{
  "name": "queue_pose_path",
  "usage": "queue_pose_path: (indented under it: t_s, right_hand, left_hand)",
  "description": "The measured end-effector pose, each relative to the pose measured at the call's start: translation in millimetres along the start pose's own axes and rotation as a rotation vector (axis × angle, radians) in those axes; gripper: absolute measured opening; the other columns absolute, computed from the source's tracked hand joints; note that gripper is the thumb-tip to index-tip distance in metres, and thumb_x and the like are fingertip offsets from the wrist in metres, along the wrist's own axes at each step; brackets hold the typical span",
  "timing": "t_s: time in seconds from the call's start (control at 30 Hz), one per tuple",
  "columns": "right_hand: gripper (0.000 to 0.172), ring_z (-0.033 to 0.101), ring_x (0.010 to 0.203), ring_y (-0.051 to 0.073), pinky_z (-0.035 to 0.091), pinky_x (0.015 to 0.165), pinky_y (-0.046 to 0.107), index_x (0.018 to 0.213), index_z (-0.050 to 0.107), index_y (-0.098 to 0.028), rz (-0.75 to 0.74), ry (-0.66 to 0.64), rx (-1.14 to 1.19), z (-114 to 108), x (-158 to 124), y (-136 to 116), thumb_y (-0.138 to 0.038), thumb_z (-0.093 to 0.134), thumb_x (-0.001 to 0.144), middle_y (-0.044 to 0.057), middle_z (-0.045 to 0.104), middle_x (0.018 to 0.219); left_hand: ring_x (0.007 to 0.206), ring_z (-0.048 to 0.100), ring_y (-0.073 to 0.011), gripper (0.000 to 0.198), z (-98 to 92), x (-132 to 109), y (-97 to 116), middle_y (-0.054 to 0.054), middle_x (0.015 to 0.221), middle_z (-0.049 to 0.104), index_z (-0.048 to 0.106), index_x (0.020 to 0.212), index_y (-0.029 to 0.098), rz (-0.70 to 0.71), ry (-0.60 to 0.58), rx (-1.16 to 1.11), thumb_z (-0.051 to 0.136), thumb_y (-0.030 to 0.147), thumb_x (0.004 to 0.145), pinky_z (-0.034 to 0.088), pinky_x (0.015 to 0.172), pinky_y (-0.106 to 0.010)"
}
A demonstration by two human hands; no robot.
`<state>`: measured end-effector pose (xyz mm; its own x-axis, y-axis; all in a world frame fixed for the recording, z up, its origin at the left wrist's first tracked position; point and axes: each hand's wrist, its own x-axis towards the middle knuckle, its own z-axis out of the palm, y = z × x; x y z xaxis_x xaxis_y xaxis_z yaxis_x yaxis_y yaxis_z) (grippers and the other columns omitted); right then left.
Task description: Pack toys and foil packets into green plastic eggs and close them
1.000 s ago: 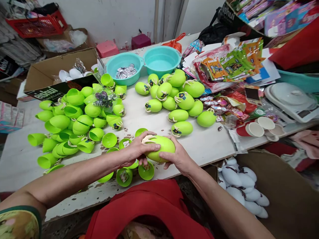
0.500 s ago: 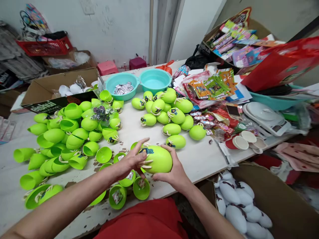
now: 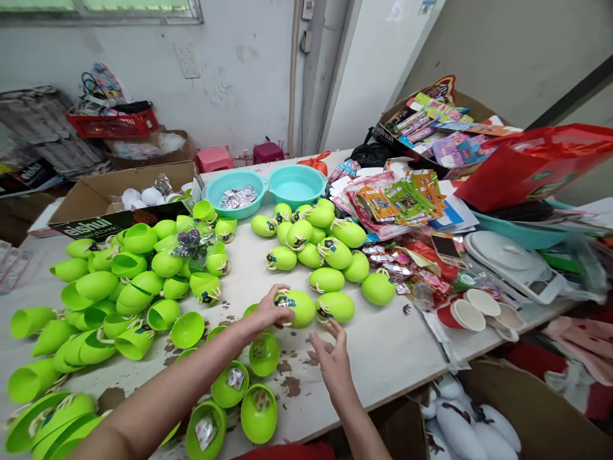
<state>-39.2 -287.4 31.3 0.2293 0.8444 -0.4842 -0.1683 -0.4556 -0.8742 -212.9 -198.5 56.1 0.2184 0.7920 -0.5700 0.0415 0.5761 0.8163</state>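
Note:
My left hand (image 3: 274, 311) grips the corded left end of a closed lime-green plastic egg (image 3: 302, 309), which lies on the table beside another closed green egg (image 3: 336, 307). A dark blue sticker shows on it near my fingers. Just in front of that neighbouring egg, my right hand (image 3: 331, 355) hovers with fingers apart, holding nothing. Beyond my hands is a cluster of closed green eggs (image 3: 327, 280). Below my left forearm stand several open green egg halves (image 3: 259, 414), some with small packets inside.
Many open green egg shells (image 3: 96, 285) crowd the table's left side. Behind stand two turquoise basins (image 3: 297, 184) and a cardboard box (image 3: 86, 220). At right are snack packets (image 3: 402, 201), a white scale (image 3: 507, 255) and paper cups (image 3: 467, 314). White eggs (image 3: 453, 421) fill a box below the table edge.
The closed green egg has gone from between both hands down onto the table, farther forward. My right hand has let go of it and drawn back. The view has tilted up.

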Motion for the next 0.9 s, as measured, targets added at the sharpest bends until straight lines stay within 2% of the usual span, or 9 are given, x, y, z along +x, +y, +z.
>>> queue_pose_path:
  t_s: [0.07,0.2,0.33,0.43,0.53,0.63,0.77,0.83,0.9]
  right_hand:
    - [0.080,0.065,0.102,0.030,0.060,0.076,0.042,0.125,0.046,-0.023,0.040,0.043,0.007,-5,4,20,-0.065,0.076,0.063,0.015,0.044,0.140]
    - [0.071,0.066,0.099,0.032,0.060,0.072,0.042,0.109,0.059,-0.020,0.172,0.034,-0.025,-19,0,62,-0.066,0.077,0.059,0.013,0.057,0.125]
    - [0.071,0.067,0.097,0.030,0.060,0.070,0.039,0.107,0.060,-0.019,0.227,-0.004,-0.053,-24,-7,77,-0.064,0.080,0.057,0.013,0.060,0.120]
    - [0.071,0.067,0.094,0.028,0.059,0.069,0.037,0.106,0.060,-0.018,0.261,-0.028,-0.071,-19,-9,81,-0.063,0.081,0.055,0.013,0.060,0.122]
    - [0.073,0.067,0.094,0.029,0.059,0.068,0.037,0.105,0.060,-0.018,0.290,-0.056,-0.113,-13,-16,89,-0.065,0.081,0.053,0.013,0.059,0.123]
    - [0.076,0.067,0.099,0.032,0.058,0.067,0.037,0.105,0.060,-0.018,0.319,-0.109,-0.154,-9,-27,103,-0.067,0.079,0.051,0.015,0.060,0.123]
    - [0.080,0.068,0.098,0.034,0.057,0.068,0.038,0.103,0.061,-0.020,0.382,-0.124,-0.211,-4,-37,124,-0.072,0.078,0.044,0.015,0.062,0.123]
    - [0.083,0.069,0.096,0.034,0.057,0.069,0.040,0.104,0.059,-0.021,0.382,-0.104,-0.231,-1,-38,132,-0.075,0.076,0.043,0.015,0.063,0.122]
    - [0.087,0.070,0.093,0.035,0.057,0.069,0.042,0.106,0.057,-0.021,0.382,-0.104,-0.254,0,-35,137,-0.079,0.075,0.042,0.016,0.063,0.123]
  left_hand:
    - [0.065,0.060,-0.0134,0.075,-0.5,38,-5,-0.004,0.095,0.061,0.042,0.130,0.026,-0.005,0.145,-0.050,0.073,0.020,0.062,0.048,0.055,-0.024]
    - [0.097,0.062,-0.0196,0.088,13.8,91,-15,-0.012,0.124,0.054,0.030,0.141,0.025,0.051,0.271,-0.100,0.073,0.021,0.064,0.052,0.077,-0.029]
    - [0.123,0.049,-0.0268,0.100,26.8,110,-21,-0.018,0.142,0.044,0.031,0.144,0.018,0.068,0.312,-0.077,0.081,0.019,0.058,0.044,0.097,-0.034]
    - [0.126,0.048,-0.0303,0.100,10.9,107,-20,-0.020,0.145,0.044,0.040,0.142,0.015,0.059,0.268,-0.055,0.086,0.021,0.053,0.041,0.101,-0.037]
    - [0.113,0.058,-0.0269,0.080,-28.1,79,-19,-0.015,0.140,0.052,0.052,0.134,0.021,0.088,0.214,-0.042,0.084,0.028,0.060,0.046,0.093,-0.037]
    - [0.089,0.065,-0.0189,0.057,-72.0,20,-29,-0.011,0.119,0.065,0.060,0.123,0.020,0.116,0.269,-0.019,0.075,0.036,0.070,0.050,0.078,-0.031]
    - [0.069,0.061,-0.0139,0.049,-107.3,-69,-77,-0.007,0.095,0.066,0.063,0.108,0.015,0.097,0.502,0.015,0.071,0.044,0.071,0.046,0.062,-0.026]
    - [0.064,0.060,-0.0136,0.048,-116.4,-98,-102,-0.005,0.087,0.066,0.064,0.101,0.015,0.070,0.580,0.016,0.070,0.049,0.069,0.045,0.058,-0.025]
    - [0.061,0.059,-0.0137,0.049,-125.2,-112,-118,-0.005,0.084,0.065,0.064,0.097,0.014,0.056,0.634,0.015,0.069,0.053,0.067,0.045,0.056,-0.026]
